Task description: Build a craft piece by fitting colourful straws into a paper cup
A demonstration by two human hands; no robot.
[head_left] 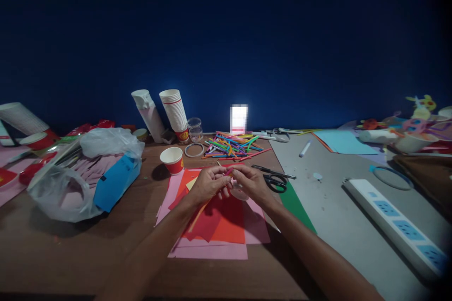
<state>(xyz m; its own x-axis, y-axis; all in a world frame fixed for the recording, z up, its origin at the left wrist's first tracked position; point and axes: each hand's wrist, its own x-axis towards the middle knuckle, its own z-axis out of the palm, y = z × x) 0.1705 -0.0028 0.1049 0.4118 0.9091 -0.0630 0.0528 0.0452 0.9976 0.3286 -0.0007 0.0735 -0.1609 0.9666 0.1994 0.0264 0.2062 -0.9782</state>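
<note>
My left hand (212, 182) and my right hand (249, 182) meet over a stack of coloured paper. Their fingertips are closed together on a small magenta piece (229, 171), mostly hidden, whose kind I cannot make out. Below them lie red paper (219, 221), an orange sheet (237, 233) and pink sheets (212, 251). A clear round plastic piece (240, 193) shows under my right hand. Scissors with black handles (276, 183) rest to the right of that hand. A red and white paper cup (173, 160) stands beyond my left hand.
Many coloured sticks (236, 146) lie in a pile behind the hands. Stacked paper cups (174, 113) lean near the wall. On the left sits a plastic bag (52, 197); on the right are a power strip (395, 221), a marker (305, 148) and light blue paper (344, 141).
</note>
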